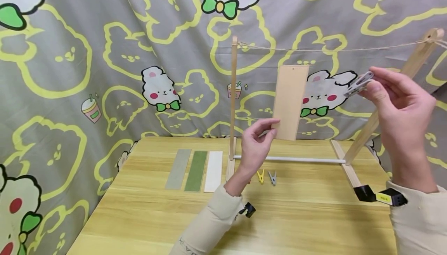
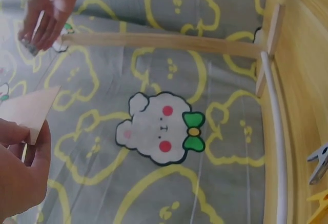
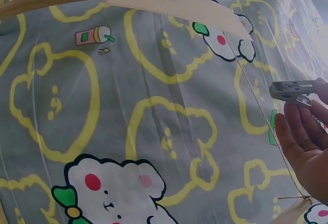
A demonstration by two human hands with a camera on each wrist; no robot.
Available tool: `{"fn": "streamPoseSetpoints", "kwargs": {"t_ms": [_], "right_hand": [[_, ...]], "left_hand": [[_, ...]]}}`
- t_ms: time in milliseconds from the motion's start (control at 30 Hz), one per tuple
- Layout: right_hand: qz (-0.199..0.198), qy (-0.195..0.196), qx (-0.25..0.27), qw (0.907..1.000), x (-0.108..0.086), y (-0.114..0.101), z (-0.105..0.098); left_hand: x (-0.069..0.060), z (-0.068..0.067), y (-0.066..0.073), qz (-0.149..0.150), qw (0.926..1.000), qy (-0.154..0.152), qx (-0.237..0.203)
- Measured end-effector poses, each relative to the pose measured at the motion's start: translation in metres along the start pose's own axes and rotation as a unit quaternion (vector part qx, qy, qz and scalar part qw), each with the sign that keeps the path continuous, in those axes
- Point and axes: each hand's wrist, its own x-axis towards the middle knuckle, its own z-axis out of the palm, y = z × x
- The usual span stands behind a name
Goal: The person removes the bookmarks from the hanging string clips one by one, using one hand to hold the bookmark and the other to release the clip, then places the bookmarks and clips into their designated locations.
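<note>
My left hand (image 1: 256, 142) pinches the lower left edge of a peach-coloured rectangular card (image 1: 291, 103), which is held upright below a thin string (image 1: 314, 49). The left wrist view shows thumb and fingers on the corner of this card (image 2: 32, 112). Up at the right, my right hand (image 1: 401, 96) pinches a grey clothespin (image 1: 359, 84) between thumb and fingers. In the right wrist view the clothespin (image 3: 294, 90) points toward the string (image 3: 256, 101), apart from the card.
The string runs between two wooden posts (image 1: 233, 99) joined low down by a white rod (image 1: 304, 159). Grey (image 1: 178, 169), green (image 1: 196, 171) and white (image 1: 213, 171) cards lie on the wooden table (image 1: 139, 216). Near the rod lie yellow (image 1: 260, 176) and grey (image 1: 273, 178) clothespins; something red is mostly hidden.
</note>
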Motion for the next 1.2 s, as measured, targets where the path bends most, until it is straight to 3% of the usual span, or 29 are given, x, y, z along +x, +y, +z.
{"fn": "streamPoseSetpoints", "kwargs": {"t_ms": [267, 533, 867, 1200], "right_hand": [[0.004, 0.043, 0.013, 0.9990, -0.017, -0.001, -0.007], [0.014, 0.042, 0.018, 0.9989, -0.041, 0.004, -0.009], [0.016, 0.066, 0.064, 0.9957, -0.068, 0.016, -0.006], [0.023, 0.078, 0.065, 0.9945, -0.083, 0.017, -0.004]], "left_hand": [[-0.009, -0.015, 0.000, -0.006, 1.0000, 0.005, 0.004], [-0.016, -0.031, 0.002, 0.002, 0.9998, 0.017, 0.012], [-0.021, -0.052, 0.011, 0.010, 0.9992, 0.036, 0.016], [-0.027, -0.076, 0.017, 0.032, 0.9970, 0.062, 0.033]]}}
